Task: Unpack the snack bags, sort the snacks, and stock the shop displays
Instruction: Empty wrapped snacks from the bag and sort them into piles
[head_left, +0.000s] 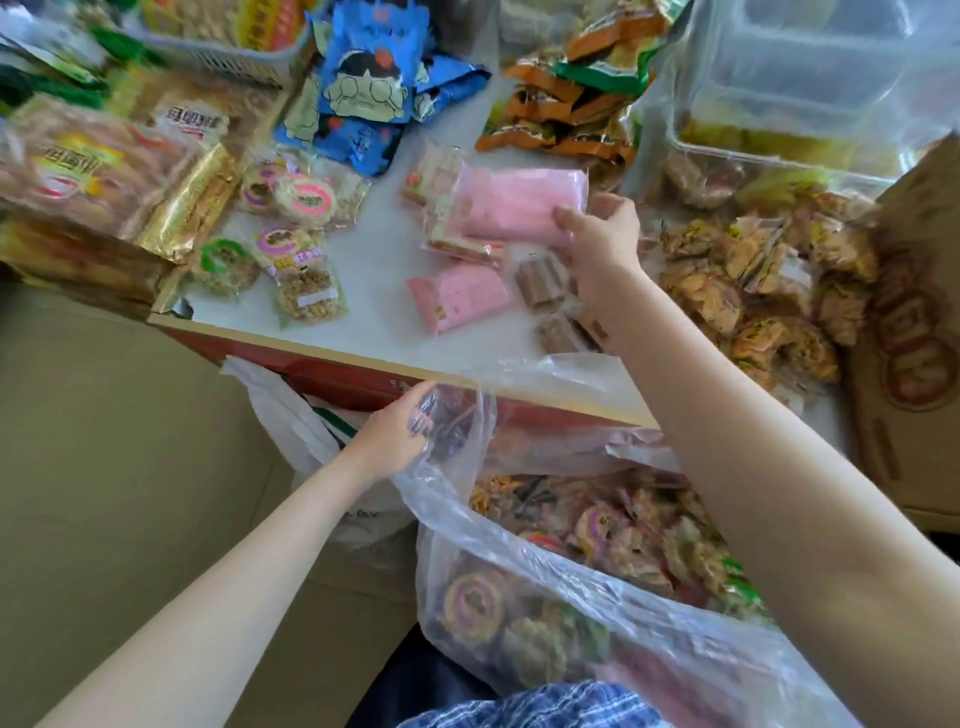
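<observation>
Right grip: my right hand (602, 244), centre right of the frame, pinches a pink snack packet (519, 205) by its right end – thumb on top, fingers curled under – holding it above the white bench (374, 270).
Left grip: my left hand (400, 431), lower centre, has its fingers curled on the rim of the clear plastic bag (545, 571), holding it open just below the bench edge.
Task things: the bag is full of round wrapped snacks (613, 535); a second pink packet (457, 296) lies on the bench at centre, brown wafer packs (543, 283) just beside it.
Writing: blue packets (363, 78) at top centre show a cartoon face; the red-and-white labels on the big packs (83, 166) at upper left are too blurred for me to read.
Hidden: a cardboard box (909, 338) is cut off at the right edge – its print is only partly in view.
Room: bare bench shows between the pink packets and the ring-label snacks (306, 200) at left.
</observation>
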